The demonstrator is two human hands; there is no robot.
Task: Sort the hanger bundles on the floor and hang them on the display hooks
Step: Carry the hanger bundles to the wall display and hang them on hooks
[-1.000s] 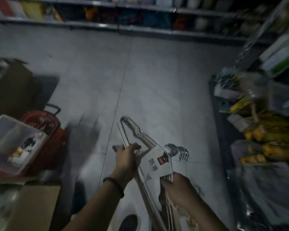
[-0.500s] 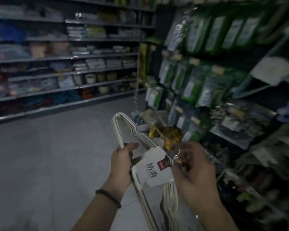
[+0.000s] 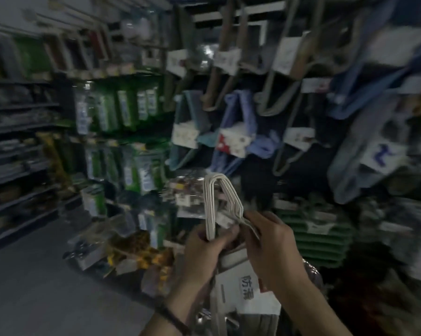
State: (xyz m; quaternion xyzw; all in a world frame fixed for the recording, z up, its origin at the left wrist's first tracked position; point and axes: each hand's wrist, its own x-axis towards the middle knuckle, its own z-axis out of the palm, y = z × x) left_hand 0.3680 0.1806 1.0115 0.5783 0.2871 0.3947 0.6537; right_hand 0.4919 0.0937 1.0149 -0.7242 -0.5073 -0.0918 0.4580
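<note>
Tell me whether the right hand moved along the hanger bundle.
Yes: the right hand went from below the paper label to above it, beside the left hand.

The hanger bundle [image 3: 215,197] was white, its paper label [image 3: 247,287] white with dark printed characters. The wristband [image 3: 173,318] was dark and braided. On the display wall, one hanging bundle [image 3: 187,110] was pale teal. The blue bundle [image 3: 241,112] beside it wore a white card [image 3: 233,141] with a red patch. The upper bundles [image 3: 229,57] were beige. Near the wall's right edge, a white tag [image 3: 381,154] bore a blue mark. The shelf packets [image 3: 122,105] were green and white, and the floor [image 3: 35,287] grey.
</note>
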